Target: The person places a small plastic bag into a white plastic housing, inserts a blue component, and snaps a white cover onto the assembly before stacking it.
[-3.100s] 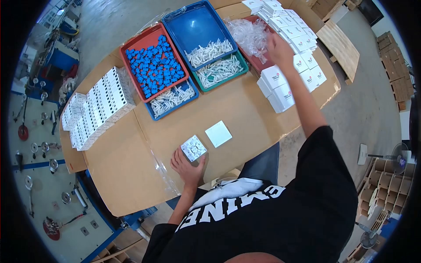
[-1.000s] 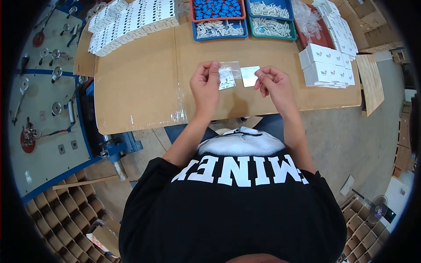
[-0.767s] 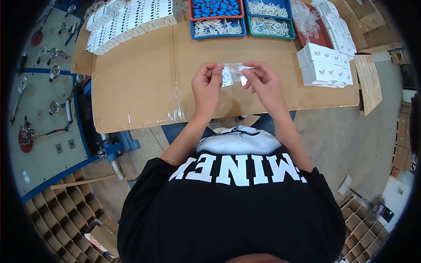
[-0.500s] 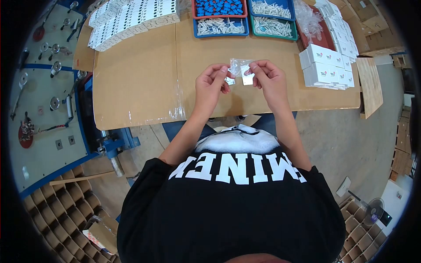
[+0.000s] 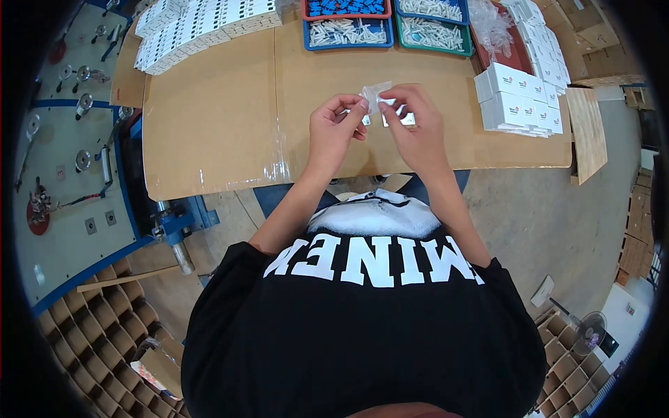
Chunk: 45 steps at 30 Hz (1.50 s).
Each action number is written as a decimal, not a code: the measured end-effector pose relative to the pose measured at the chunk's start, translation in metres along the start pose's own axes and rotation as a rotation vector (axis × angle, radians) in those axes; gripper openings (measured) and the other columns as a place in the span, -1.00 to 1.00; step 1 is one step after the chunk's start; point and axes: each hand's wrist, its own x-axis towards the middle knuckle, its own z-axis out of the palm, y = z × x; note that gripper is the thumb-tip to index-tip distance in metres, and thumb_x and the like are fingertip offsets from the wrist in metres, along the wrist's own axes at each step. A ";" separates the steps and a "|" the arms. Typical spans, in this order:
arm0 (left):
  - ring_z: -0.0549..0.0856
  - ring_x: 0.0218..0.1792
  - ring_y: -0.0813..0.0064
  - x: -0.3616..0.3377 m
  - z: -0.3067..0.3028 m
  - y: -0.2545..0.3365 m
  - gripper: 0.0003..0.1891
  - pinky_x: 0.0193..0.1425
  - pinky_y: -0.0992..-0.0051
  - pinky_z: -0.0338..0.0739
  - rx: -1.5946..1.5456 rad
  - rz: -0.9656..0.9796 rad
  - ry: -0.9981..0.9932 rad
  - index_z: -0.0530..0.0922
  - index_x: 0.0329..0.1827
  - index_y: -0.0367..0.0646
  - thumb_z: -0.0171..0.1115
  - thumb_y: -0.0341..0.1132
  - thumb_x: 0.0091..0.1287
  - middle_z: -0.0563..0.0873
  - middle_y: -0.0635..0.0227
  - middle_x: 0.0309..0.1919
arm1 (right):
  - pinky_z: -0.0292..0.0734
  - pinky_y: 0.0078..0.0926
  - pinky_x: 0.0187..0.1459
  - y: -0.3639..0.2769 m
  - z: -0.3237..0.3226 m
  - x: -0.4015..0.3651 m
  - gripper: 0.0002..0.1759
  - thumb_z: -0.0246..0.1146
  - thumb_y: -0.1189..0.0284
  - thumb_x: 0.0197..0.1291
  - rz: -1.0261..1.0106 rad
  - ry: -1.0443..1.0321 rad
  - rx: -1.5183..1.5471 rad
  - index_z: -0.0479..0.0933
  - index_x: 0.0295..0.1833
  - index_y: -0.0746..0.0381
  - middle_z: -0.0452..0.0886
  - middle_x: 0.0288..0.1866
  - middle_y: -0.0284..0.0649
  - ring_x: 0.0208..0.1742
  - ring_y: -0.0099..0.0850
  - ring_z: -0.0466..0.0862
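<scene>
A small clear plastic bag (image 5: 373,91) is stretched between my two hands above the cardboard-covered table (image 5: 216,118). My left hand (image 5: 331,129) is closed, thumb and forefinger pinching the bag's left side. At the right side of the bag, my right hand (image 5: 421,129) pinches with thumb and bent fingers. A flat white piece (image 5: 408,119) shows beneath the right fingers, partly covered by them. Another bit of white (image 5: 366,120) peeks out by the left fingertips, mostly hidden.
Stacked white boxes (image 5: 209,31) line the back left, and more white boxes (image 5: 519,104) stand at the right. Trays at the back hold blue pieces (image 5: 345,7) and white plastic parts (image 5: 348,32). Crumpled clear plastic (image 5: 491,28) lies beside them. A machine panel (image 5: 77,181) stands left.
My right hand has moved left, closer to my left hand, and its fingers have curled further over the bag. The white piece under it has turned sideways. The view has shifted slightly.
</scene>
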 end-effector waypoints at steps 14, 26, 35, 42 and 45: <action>0.73 -0.31 0.66 0.000 -0.003 -0.008 -0.82 -0.32 0.62 0.65 0.048 0.034 -0.010 0.74 0.02 -0.17 0.31 -0.26 0.55 0.80 0.44 -0.24 | 0.71 -0.50 0.00 0.014 0.013 -0.003 -0.72 0.51 0.49 0.24 0.300 -0.105 0.261 0.70 0.03 0.32 0.79 -0.08 -0.23 -0.08 -0.44 0.81; 0.67 -0.35 0.71 -0.007 0.002 -0.002 -0.86 -0.34 0.66 0.52 0.471 0.310 0.048 0.76 -0.05 -0.20 0.41 -0.33 0.47 0.79 0.40 -0.29 | 0.67 -0.59 -0.09 0.018 0.007 -0.001 -0.84 0.38 0.52 0.38 0.498 -0.057 0.399 0.73 0.01 0.35 0.80 -0.12 -0.27 -0.12 -0.53 0.77; 0.72 -0.23 0.62 -0.001 -0.003 0.005 -0.72 -0.18 0.50 0.62 -0.187 -0.288 -0.044 0.69 0.07 -0.17 0.31 -0.14 0.54 0.78 0.43 -0.17 | 0.70 -0.54 -0.08 0.021 0.011 -0.004 -0.88 0.35 0.63 0.33 0.079 -0.056 0.277 0.72 -0.06 0.27 0.75 0.03 -0.20 -0.04 -0.47 0.76; 0.68 -0.26 0.69 -0.002 0.004 -0.016 -0.77 -0.17 0.58 0.55 -0.196 -0.005 0.024 0.73 -0.01 -0.14 0.40 -0.17 0.49 0.78 0.47 -0.20 | 0.74 -0.51 -0.02 0.020 0.013 -0.004 -0.76 0.33 0.65 0.35 0.409 -0.072 0.597 0.58 0.10 0.39 0.74 -0.05 -0.21 -0.03 -0.47 0.76; 0.65 -0.28 0.70 -0.001 0.003 -0.017 -0.78 -0.16 0.57 0.53 -0.177 0.038 0.051 0.72 -0.04 -0.14 0.39 -0.17 0.50 0.77 0.48 -0.23 | 0.78 -0.52 -0.05 0.021 0.010 -0.002 -0.82 0.32 0.66 0.37 0.588 -0.103 0.697 0.58 0.05 0.41 0.74 -0.08 -0.17 -0.06 -0.46 0.77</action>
